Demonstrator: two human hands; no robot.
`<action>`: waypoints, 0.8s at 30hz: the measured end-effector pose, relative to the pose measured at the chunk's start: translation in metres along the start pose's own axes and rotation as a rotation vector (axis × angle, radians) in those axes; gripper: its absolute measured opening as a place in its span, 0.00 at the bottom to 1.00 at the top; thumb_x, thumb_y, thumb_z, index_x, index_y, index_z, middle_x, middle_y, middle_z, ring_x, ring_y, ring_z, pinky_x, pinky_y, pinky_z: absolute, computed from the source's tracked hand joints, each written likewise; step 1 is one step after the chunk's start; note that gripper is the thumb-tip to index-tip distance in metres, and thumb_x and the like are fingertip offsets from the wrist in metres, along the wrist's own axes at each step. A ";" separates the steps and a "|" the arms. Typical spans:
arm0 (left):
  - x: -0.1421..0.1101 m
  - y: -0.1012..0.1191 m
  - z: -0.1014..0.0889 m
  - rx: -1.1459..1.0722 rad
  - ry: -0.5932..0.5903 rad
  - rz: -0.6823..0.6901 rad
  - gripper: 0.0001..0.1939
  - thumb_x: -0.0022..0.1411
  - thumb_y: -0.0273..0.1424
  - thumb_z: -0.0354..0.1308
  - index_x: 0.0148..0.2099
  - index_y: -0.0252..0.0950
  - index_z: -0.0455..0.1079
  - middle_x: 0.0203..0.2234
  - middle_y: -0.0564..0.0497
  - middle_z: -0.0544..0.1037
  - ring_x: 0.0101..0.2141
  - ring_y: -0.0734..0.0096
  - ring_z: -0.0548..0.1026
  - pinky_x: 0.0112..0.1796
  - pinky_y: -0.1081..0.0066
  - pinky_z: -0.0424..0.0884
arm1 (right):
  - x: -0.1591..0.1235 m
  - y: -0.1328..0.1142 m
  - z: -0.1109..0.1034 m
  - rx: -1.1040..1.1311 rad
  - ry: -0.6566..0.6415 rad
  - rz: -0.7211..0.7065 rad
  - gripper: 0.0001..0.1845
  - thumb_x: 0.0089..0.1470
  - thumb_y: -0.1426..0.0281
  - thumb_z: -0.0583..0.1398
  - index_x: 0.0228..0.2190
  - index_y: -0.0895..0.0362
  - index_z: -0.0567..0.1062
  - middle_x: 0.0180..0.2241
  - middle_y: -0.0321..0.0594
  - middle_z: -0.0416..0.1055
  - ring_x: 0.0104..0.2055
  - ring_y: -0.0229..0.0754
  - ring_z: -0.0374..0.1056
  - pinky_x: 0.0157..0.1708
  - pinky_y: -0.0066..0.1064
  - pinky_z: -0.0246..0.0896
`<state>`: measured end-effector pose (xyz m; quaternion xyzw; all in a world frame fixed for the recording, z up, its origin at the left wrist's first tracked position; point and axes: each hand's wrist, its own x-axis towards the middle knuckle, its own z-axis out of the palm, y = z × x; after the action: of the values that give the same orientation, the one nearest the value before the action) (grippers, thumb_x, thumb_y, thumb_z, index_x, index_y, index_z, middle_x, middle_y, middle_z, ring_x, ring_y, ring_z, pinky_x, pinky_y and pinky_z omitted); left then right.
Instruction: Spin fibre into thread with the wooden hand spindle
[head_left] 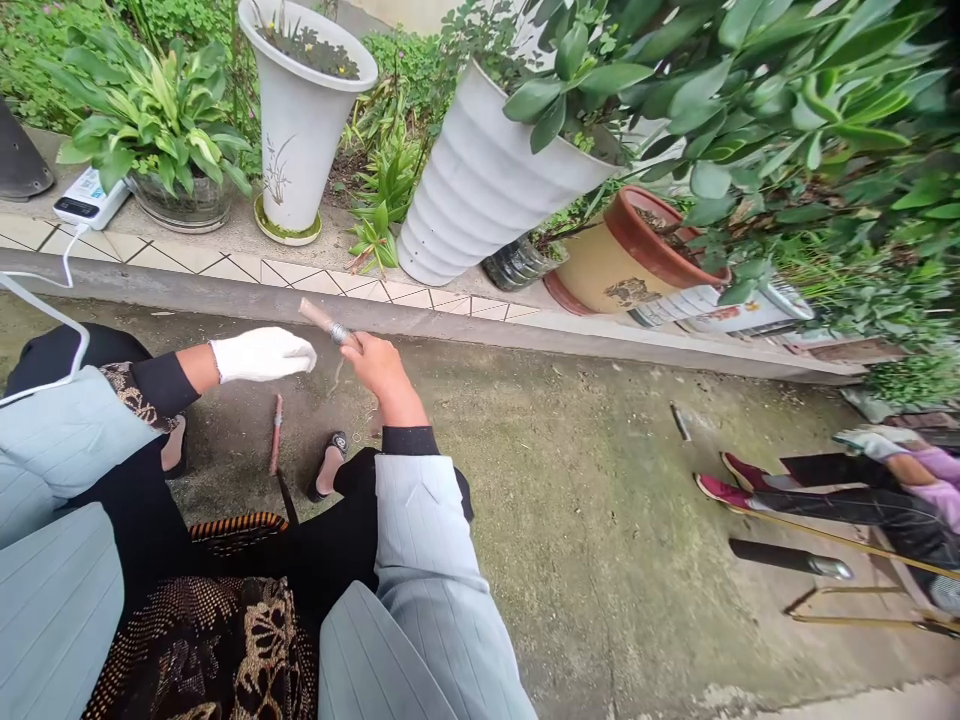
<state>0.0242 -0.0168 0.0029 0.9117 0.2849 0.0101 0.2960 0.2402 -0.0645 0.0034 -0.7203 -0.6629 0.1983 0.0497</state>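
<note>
My right hand (379, 370), bare, is closed around a short pale-brown stick (316, 315) with a silvery grey wrapping near my fingers. Its free end points up and left. My left hand (262, 355) wears a white glove and is just left of the stick, apart from it. The gloved fingers stretch forward with slightly bent tips, and I see nothing in them. A thin pale strand (337, 378) hangs below the stick. On the ground between my feet lies a tool with a reddish handle (277, 435), a grey band and a dark flat blade (286, 497).
A tiled ledge (225, 262) ahead bears a white fluted pot (495, 170), a tall white pot (300, 140), a brown-rimmed pot (607, 265) and a white device (94, 198) with a cable. At right sits another person in red shoes (724, 490), beside a dark long object (780, 556).
</note>
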 end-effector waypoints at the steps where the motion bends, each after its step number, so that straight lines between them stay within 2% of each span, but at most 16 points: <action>1: -0.006 0.000 -0.003 0.020 -0.006 0.013 0.22 0.65 0.40 0.42 0.43 0.35 0.74 0.38 0.49 0.79 0.35 0.69 0.73 0.40 0.74 0.65 | -0.002 0.000 0.001 -0.032 -0.055 -0.017 0.15 0.57 0.64 0.58 0.43 0.57 0.76 0.40 0.48 0.76 0.41 0.47 0.68 0.40 0.32 0.57; 3: -0.018 0.000 -0.009 0.015 -0.032 0.044 0.20 0.65 0.39 0.43 0.41 0.33 0.74 0.34 0.50 0.79 0.32 0.72 0.71 0.37 0.75 0.64 | -0.007 0.001 0.002 -0.029 -0.282 -0.094 0.13 0.55 0.67 0.60 0.41 0.57 0.78 0.36 0.44 0.76 0.36 0.42 0.68 0.36 0.30 0.57; 5: -0.031 0.001 -0.013 -0.054 -0.086 0.082 0.19 0.65 0.38 0.45 0.37 0.32 0.73 0.31 0.51 0.77 0.29 0.74 0.68 0.35 0.76 0.64 | -0.017 0.000 0.002 0.065 -0.624 -0.171 0.12 0.51 0.69 0.61 0.39 0.57 0.79 0.30 0.39 0.75 0.29 0.37 0.66 0.32 0.27 0.57; 7: -0.041 0.002 -0.011 -0.197 -0.126 0.109 0.17 0.64 0.37 0.47 0.36 0.31 0.72 0.30 0.51 0.77 0.30 0.75 0.67 0.36 0.76 0.64 | -0.029 -0.003 -0.001 0.226 -0.934 -0.275 0.14 0.47 0.69 0.64 0.39 0.58 0.79 0.27 0.35 0.74 0.26 0.35 0.64 0.30 0.26 0.57; 8: -0.044 0.003 -0.008 -0.289 -0.129 0.108 0.16 0.64 0.37 0.48 0.36 0.31 0.71 0.31 0.51 0.77 0.32 0.75 0.68 0.38 0.76 0.65 | -0.036 -0.005 -0.003 0.329 -1.022 -0.343 0.17 0.45 0.67 0.65 0.40 0.58 0.79 0.28 0.35 0.73 0.27 0.34 0.64 0.30 0.26 0.58; 9: -0.047 0.004 -0.004 -0.379 -0.119 0.099 0.16 0.64 0.38 0.49 0.37 0.30 0.71 0.32 0.50 0.77 0.33 0.74 0.69 0.38 0.76 0.66 | -0.043 -0.007 -0.005 0.451 -1.046 -0.412 0.21 0.43 0.65 0.67 0.41 0.59 0.78 0.29 0.35 0.73 0.28 0.35 0.64 0.30 0.26 0.58; 10: -0.049 0.004 0.000 -0.458 -0.088 0.080 0.16 0.64 0.38 0.49 0.38 0.30 0.70 0.33 0.49 0.77 0.34 0.73 0.69 0.39 0.75 0.66 | -0.048 -0.008 -0.007 0.591 -1.000 -0.464 0.23 0.42 0.62 0.67 0.41 0.60 0.78 0.30 0.35 0.73 0.29 0.35 0.64 0.31 0.26 0.59; 11: -0.050 0.004 0.005 -0.520 -0.055 0.060 0.16 0.63 0.39 0.50 0.39 0.30 0.70 0.35 0.48 0.77 0.35 0.71 0.70 0.40 0.74 0.67 | -0.053 -0.009 -0.009 0.738 -0.886 -0.485 0.25 0.42 0.59 0.67 0.41 0.60 0.77 0.30 0.36 0.72 0.29 0.35 0.64 0.30 0.27 0.59; 13: -0.051 0.004 0.015 -0.555 0.038 0.030 0.17 0.63 0.39 0.50 0.39 0.29 0.70 0.35 0.46 0.77 0.36 0.70 0.70 0.41 0.74 0.67 | -0.056 -0.008 -0.008 0.976 -0.532 -0.425 0.25 0.44 0.54 0.65 0.38 0.60 0.75 0.29 0.37 0.70 0.27 0.34 0.62 0.29 0.27 0.59; 14: -0.051 0.004 0.019 -0.541 0.038 0.035 0.17 0.65 0.39 0.48 0.40 0.29 0.70 0.36 0.46 0.77 0.36 0.70 0.70 0.42 0.73 0.67 | -0.054 -0.007 -0.006 1.036 -0.351 -0.364 0.24 0.46 0.52 0.63 0.36 0.60 0.74 0.28 0.37 0.69 0.26 0.33 0.61 0.28 0.27 0.59; 15: -0.051 0.004 0.022 -0.507 0.039 0.038 0.18 0.66 0.39 0.47 0.40 0.29 0.70 0.36 0.47 0.77 0.36 0.71 0.70 0.42 0.74 0.66 | -0.050 -0.006 -0.002 1.045 -0.201 -0.295 0.23 0.49 0.52 0.61 0.35 0.60 0.73 0.28 0.38 0.68 0.25 0.33 0.60 0.28 0.27 0.59; 17: -0.052 0.006 0.026 -0.396 0.011 0.068 0.18 0.67 0.39 0.45 0.41 0.31 0.71 0.37 0.48 0.78 0.36 0.71 0.71 0.42 0.74 0.66 | -0.039 -0.005 0.007 0.919 -0.035 -0.159 0.19 0.54 0.55 0.57 0.36 0.59 0.73 0.29 0.38 0.69 0.26 0.34 0.60 0.29 0.28 0.59; 19: -0.052 0.006 0.027 -0.226 -0.037 0.101 0.18 0.68 0.39 0.43 0.42 0.34 0.71 0.36 0.50 0.78 0.34 0.71 0.71 0.40 0.74 0.65 | -0.027 -0.006 0.017 0.634 0.011 -0.071 0.16 0.55 0.60 0.57 0.40 0.58 0.74 0.31 0.39 0.71 0.29 0.37 0.63 0.32 0.28 0.59; 21: -0.052 0.006 0.027 -0.046 -0.065 0.101 0.18 0.68 0.38 0.42 0.41 0.37 0.72 0.34 0.51 0.78 0.31 0.71 0.71 0.36 0.74 0.64 | -0.018 -0.009 0.025 0.304 -0.009 -0.048 0.15 0.54 0.64 0.58 0.42 0.56 0.75 0.34 0.41 0.74 0.34 0.40 0.66 0.35 0.29 0.58; 23: -0.051 0.004 0.025 0.079 -0.047 0.069 0.18 0.67 0.38 0.42 0.38 0.38 0.72 0.30 0.51 0.77 0.28 0.70 0.70 0.33 0.73 0.62 | -0.015 -0.012 0.030 0.054 -0.124 -0.074 0.14 0.53 0.65 0.60 0.41 0.57 0.77 0.37 0.45 0.75 0.38 0.43 0.67 0.36 0.29 0.56; 24: -0.050 0.003 0.023 0.110 -0.030 0.067 0.18 0.67 0.38 0.43 0.36 0.38 0.72 0.29 0.51 0.77 0.27 0.70 0.69 0.32 0.72 0.61 | -0.015 -0.014 0.032 -0.016 -0.226 -0.111 0.12 0.52 0.66 0.61 0.39 0.57 0.78 0.36 0.45 0.76 0.38 0.43 0.67 0.35 0.29 0.55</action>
<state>-0.0120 -0.0577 -0.0072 0.9356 0.2501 -0.0094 0.2491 0.2150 -0.0834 -0.0178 -0.6560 -0.7045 0.2700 -0.0200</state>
